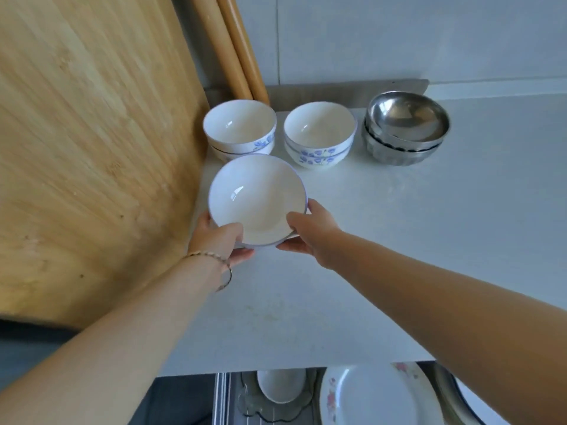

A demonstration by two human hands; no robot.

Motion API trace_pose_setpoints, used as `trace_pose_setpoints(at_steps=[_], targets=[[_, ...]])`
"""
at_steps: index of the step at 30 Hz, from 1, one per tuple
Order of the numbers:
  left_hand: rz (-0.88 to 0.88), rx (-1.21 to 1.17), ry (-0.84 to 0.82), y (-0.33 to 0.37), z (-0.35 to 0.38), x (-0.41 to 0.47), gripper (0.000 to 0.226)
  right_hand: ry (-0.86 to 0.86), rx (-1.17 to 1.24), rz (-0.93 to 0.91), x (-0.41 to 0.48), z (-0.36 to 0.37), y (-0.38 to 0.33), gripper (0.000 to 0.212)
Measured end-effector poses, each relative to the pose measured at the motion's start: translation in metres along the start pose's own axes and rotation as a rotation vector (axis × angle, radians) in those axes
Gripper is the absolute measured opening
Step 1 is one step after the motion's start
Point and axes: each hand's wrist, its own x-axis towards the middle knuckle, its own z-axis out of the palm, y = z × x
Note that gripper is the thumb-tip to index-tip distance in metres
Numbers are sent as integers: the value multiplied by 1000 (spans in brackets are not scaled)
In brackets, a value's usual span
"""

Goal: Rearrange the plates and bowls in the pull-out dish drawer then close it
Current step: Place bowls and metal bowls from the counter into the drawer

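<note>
Holding white bowl (258, 200) in both hands: left hand (219, 240) and right hand (310, 233) fingers grasped opposite rims. Best kept level above desk (399, 240).

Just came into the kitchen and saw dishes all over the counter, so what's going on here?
A person is holding a white bowl with both hands, left hand and right hand, over the white counter. Behind it sit two stacks of floral bowls and a stack of steel bowls. The pull-out drawer below is open, with a flowered plate and another bowl inside.
</note>
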Motion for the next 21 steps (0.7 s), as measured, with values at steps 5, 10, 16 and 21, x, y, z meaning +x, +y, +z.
trace_pose_setpoints(at_steps=[5, 10, 16, 21], targets=[[-63, -17, -136, -52, 24, -80, 59, -24, -125, -27, -78, -81, 30, 57], [-48, 148, -296, -112, 59, -174, 71, -29, -304, 41, -155, -176, 71, 54], [-85, 515, -603, -184, 100, -241, 65, 48, -588, 105, -217, -266, 126, 45], [-303, 597, -763, -264, 110, -257, 68, -28, -929, 219, -227, -306, 203, 52]])
